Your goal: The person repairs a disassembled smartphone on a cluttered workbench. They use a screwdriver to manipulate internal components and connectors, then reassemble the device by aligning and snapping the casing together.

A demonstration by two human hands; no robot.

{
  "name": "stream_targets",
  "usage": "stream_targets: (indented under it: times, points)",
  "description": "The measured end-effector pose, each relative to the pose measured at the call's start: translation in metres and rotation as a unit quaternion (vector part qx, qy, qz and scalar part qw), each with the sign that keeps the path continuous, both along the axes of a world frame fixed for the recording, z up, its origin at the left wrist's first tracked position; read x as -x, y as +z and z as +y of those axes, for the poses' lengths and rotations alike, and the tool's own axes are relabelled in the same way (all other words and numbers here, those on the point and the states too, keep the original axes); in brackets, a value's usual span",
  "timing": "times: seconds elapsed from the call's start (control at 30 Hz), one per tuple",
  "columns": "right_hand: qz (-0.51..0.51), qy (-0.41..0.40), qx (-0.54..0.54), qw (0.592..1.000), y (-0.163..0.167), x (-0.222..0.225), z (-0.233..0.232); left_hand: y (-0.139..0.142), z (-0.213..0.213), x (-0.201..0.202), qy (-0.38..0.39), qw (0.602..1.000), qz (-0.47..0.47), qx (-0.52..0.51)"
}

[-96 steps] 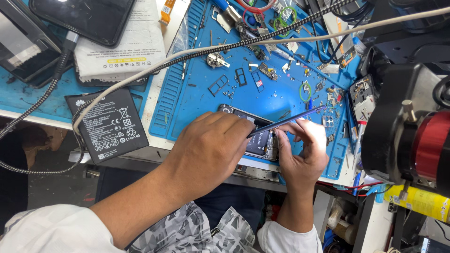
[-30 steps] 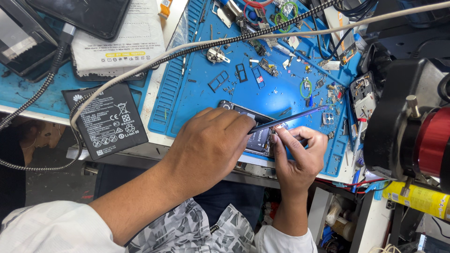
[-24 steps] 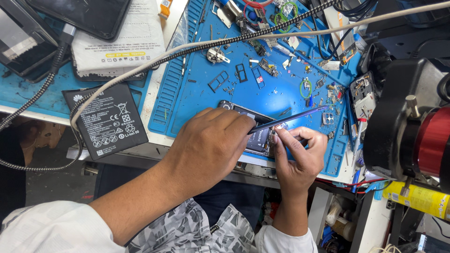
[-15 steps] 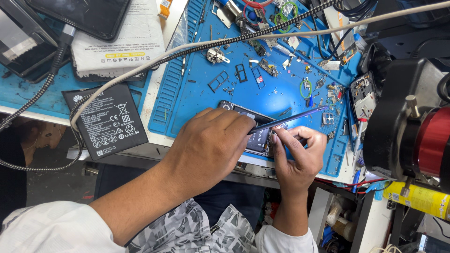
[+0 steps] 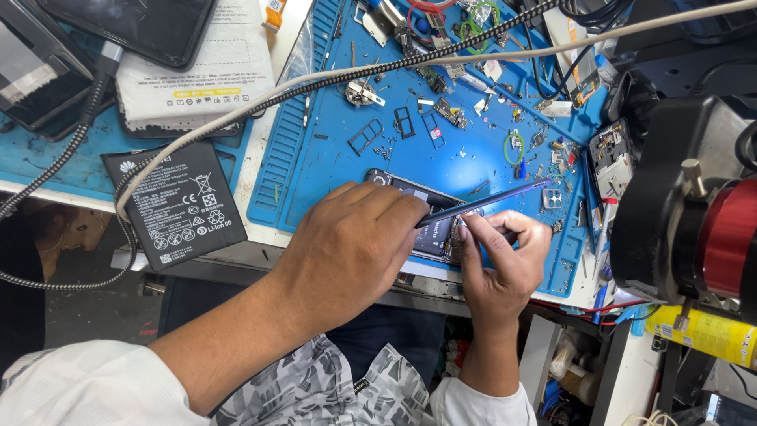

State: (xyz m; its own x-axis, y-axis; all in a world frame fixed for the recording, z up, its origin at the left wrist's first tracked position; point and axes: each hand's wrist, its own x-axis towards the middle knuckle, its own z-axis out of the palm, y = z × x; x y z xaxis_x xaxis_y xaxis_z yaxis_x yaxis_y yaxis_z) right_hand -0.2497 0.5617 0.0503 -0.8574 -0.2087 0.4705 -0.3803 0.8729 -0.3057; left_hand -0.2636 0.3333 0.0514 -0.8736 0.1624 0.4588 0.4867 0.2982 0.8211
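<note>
Resting flat in the middle of the frame, the left hand (image 5: 351,252) lies on top of an open phone (image 5: 418,213) and presses it down on the blue mat (image 5: 331,158). Its fingers are bent a little and close together, and they cover most of the phone, so only the top edge and the right part of the phone show. The phone sits at the lower middle of the mat, near the front edge of the bench.

Just to the right, the right hand (image 5: 505,260) has its fingers curled tight around a thin dark tool (image 5: 481,207). The tool is long like a pen and slants up toward the right. Its lower end points at the inside of the phone, right between the two hands. I cannot tell if the tip touches the phone.

At the left of the frame a black flat battery (image 5: 175,205) lies on the edge of the bench. A braided cable (image 5: 331,79) runs across the top of the mat. Many tiny screws and small parts (image 5: 441,110) are spread over the upper part of the mat. At the far right is a big black and red machine (image 5: 694,229)
</note>
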Motion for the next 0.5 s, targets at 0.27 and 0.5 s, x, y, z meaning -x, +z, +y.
stream_targets:
  times: [0.27, 0.5]
  points:
    - [-0.014, 0.001, -0.002, 1.0, -0.0004, 0.0008, 0.0023, 0.0003, 0.0007, -0.0002, -0.002, 1.0, -0.001, -0.002]
    - [-0.011, 0.004, 0.005, 1.0, -0.002, 0.0011, 0.0026, 0.0003, 0.0002, -0.0005, -0.002, 1.0, -0.001, -0.003]
